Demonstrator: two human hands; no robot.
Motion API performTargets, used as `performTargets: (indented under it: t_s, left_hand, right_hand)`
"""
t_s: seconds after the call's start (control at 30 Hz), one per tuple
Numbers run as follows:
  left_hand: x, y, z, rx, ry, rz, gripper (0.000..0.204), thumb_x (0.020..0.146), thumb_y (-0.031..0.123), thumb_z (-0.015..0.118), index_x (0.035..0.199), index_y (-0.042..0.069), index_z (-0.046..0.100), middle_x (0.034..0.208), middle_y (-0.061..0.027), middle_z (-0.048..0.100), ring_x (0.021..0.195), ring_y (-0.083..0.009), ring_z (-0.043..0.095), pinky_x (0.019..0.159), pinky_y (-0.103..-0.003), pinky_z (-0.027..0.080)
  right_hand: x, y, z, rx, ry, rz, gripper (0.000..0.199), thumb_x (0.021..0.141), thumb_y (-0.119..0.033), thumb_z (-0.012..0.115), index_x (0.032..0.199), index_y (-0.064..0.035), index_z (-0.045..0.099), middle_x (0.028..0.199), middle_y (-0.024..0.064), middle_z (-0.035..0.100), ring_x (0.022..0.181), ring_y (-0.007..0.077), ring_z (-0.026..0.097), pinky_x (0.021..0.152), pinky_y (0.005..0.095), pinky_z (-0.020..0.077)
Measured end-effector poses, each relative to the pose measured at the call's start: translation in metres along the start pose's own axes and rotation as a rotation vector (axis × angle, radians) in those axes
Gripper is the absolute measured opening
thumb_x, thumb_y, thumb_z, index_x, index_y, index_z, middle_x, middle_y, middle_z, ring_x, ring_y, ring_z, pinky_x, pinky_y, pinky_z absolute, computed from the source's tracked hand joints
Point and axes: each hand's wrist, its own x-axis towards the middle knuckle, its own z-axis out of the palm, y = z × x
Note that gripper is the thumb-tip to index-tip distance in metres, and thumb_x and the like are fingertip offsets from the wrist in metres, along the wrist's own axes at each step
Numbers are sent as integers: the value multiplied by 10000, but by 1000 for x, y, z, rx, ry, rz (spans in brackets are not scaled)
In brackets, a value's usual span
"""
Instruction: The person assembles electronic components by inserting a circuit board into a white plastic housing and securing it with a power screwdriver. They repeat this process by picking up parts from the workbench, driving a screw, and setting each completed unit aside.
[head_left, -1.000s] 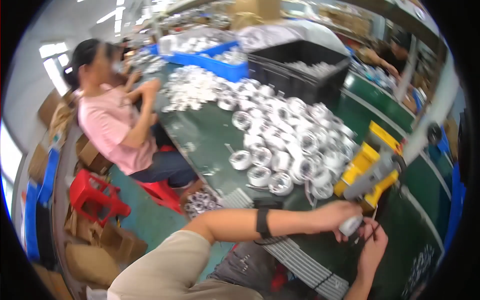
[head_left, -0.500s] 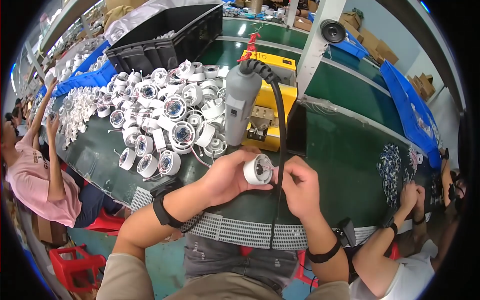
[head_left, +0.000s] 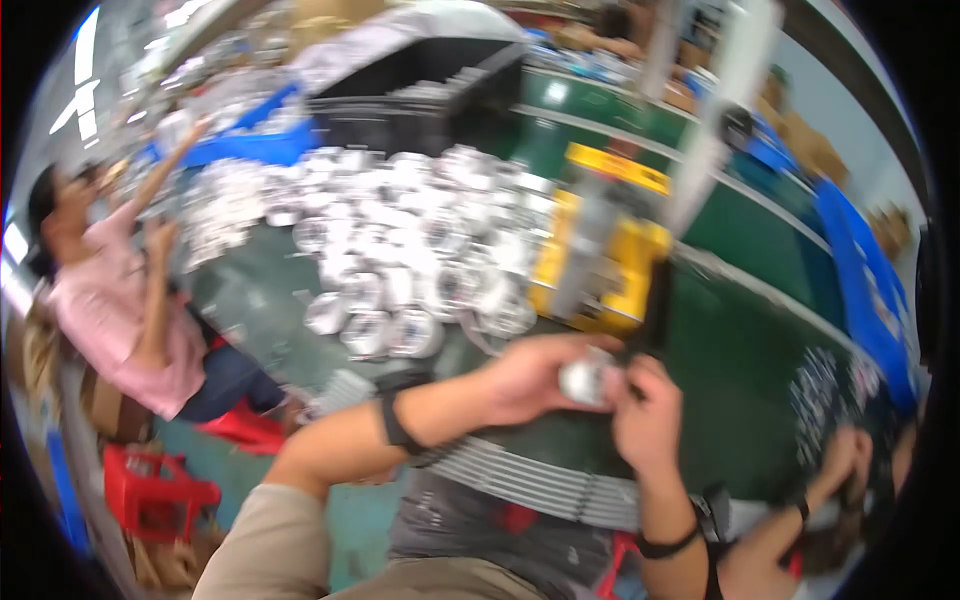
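Observation:
Motion blurs the whole view. My left hand (head_left: 530,378) is closed around a small white round housing (head_left: 582,383), held above the green bench near its front edge. At the housing's right side, the fingers of my right hand (head_left: 646,412) are pinched together; what they hold is too smeared to make out. Just beyond both hands a grey cylindrical tool (head_left: 582,265) stands against a yellow machine (head_left: 630,262). A large heap of similar white housings (head_left: 420,240) lies to the left of it.
A black crate (head_left: 365,122) stands behind the heap, with a blue bin (head_left: 240,146) to its left. A person in pink (head_left: 125,310) sits at far left near a red stool (head_left: 155,490). Another person's hands (head_left: 848,455) work at right, below a long blue tray (head_left: 862,270).
My view has swung left, so the bench and its contents appear farther right and the picture has blurred. Both hands stay together at the white housing.

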Motion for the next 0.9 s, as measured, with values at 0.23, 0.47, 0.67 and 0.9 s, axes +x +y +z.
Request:
performTargets:
  t_s: [0.23, 0.47, 0.67, 0.9]
  left_hand:
    - [12, -8, 4, 91, -65, 15, 429, 980, 219, 491, 1354, 14, 447, 1261, -107, 542, 1162, -225, 548, 985, -419, 464]
    - [4, -3, 5, 30, 2, 132, 391, 991, 235, 482, 1340, 60, 467, 1175, -77, 567, 1097, -191, 564, 976, -413, 474]
    - [4, -7, 5, 32, 33, 205, 280, 976, 170, 485, 1225, 51, 534, 1132, -65, 578, 1041, -183, 576, 918, -367, 485]
    - [17, -22, 1, -65, -205, 290, 252, 888, 122, 522, 1111, 14, 566, 1091, -115, 592, 990, -247, 600, 852, -390, 482]
  right_hand:
    - [-8, -18, -10, 6, 101, 138, 162, 790, 19, 618, 930, -4, 538, 893, 89, 504, 847, 181, 523, 737, 283, 415]
    - [-2, -13, -21, -410, -4, -246, 211, 721, 67, 612, 909, -10, 555, 1013, 153, 472, 923, 315, 524, 830, 348, 432]
    - [-4, 17, -26, 34, 43, 119, 79, 866, 2, 580, 943, 10, 569, 860, 76, 606, 704, 157, 578, 602, 251, 445]
    - [-10, 0, -17, 594, -79, 297, 161, 881, -81, 608, 991, 35, 625, 902, 77, 606, 627, 120, 562, 546, 213, 449]
